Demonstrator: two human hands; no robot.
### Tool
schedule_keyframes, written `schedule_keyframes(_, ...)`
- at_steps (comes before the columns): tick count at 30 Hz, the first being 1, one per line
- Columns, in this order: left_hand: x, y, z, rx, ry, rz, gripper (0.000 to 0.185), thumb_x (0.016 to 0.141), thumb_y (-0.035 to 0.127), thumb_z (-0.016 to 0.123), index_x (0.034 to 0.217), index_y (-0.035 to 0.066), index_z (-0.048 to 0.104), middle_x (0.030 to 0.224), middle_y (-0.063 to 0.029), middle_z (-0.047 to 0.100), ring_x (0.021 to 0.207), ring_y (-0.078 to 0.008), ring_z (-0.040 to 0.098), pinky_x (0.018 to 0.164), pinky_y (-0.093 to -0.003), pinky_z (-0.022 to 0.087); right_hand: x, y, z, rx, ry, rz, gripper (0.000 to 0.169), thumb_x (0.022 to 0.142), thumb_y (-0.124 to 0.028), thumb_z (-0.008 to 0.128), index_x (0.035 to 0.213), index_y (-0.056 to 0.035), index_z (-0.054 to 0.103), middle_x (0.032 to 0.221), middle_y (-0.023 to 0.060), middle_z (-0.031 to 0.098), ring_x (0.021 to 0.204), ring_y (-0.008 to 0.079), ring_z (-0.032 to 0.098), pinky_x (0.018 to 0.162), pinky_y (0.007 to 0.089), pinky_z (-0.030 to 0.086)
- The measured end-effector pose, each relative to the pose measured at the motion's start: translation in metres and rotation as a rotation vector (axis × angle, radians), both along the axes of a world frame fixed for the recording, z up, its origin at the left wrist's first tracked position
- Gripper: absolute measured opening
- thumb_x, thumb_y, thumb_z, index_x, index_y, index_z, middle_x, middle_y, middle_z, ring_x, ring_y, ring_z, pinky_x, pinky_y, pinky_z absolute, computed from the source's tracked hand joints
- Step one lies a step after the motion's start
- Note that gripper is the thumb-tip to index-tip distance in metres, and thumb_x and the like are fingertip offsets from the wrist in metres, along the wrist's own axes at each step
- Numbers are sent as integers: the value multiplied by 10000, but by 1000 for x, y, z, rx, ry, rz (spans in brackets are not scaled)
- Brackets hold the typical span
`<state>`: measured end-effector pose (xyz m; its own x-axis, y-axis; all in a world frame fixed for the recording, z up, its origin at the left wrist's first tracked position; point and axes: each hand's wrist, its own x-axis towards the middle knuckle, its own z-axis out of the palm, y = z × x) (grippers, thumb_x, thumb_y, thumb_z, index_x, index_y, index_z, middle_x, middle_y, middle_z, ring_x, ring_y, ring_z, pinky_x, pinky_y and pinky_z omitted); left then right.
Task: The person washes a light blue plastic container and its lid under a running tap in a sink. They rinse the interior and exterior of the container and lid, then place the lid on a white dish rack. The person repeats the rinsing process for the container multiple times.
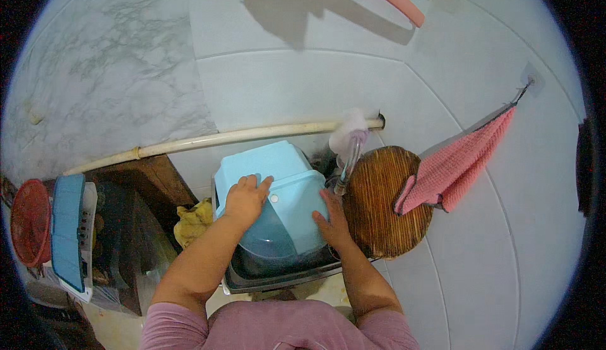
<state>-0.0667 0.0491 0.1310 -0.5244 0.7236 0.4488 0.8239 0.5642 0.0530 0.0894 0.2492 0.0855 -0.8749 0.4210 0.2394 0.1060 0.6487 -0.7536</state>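
A light-blue plastic box [262, 164] with a curved, see-through lid [267, 236] sits tilted over a dark sink basin [279, 279]. My left hand [245, 199] lies on its top, gripping where box and lid meet, near a small white knob [274, 198]. At the right side, my right hand [334, 220] holds the lid's edge with the thumb and fingers spread along it. The box hides most of the basin. Just behind my right hand stands a tap [349, 167] with whitish-purple material around its upper part.
A round wooden board [386, 203] stands right of the basin, overlapped by a hanging pink towel [466, 160]. A pale pipe [236, 137] runs along the wall. Left are a yellow cloth [193, 222], a blue-lidded container [68, 231] and a red basket [31, 222].
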Motion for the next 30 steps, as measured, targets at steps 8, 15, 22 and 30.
schedule_keyframes(8,0,-5,2,1,-6,7,435,757,172,623,1184,171,541,794,-82,485,734,-247,513,595,-368,460,-27,45,-61,-1381,107,-491,314,880,-219,509,1111,-18,578,1076,147,579,964,292,557,812,434,468)
schedule_keyframes(15,0,-4,-1,15,-1,30,394,778,187,602,1170,183,552,790,-71,476,737,-237,507,590,-371,451,-27,48,-44,-1562,218,-398,236,894,-143,467,1012,24,585,978,148,603,882,277,569,787,393,477)
schedule_keyframes(22,-3,-5,-4,22,17,42,397,773,193,600,1168,193,561,785,-69,481,733,-241,504,606,-374,446,-23,-3,18,-890,7,-298,345,850,-134,494,1147,39,527,1136,191,552,1069,325,494,953,414,362)
schedule_keyframes(30,-6,-8,7,-36,-83,53,394,778,178,582,1171,156,560,879,-64,532,831,-228,526,679,-366,446,-41,-62,41,520,-116,6,525,824,-209,540,1215,116,410,1292,295,369,1198,413,373,1028,464,272)
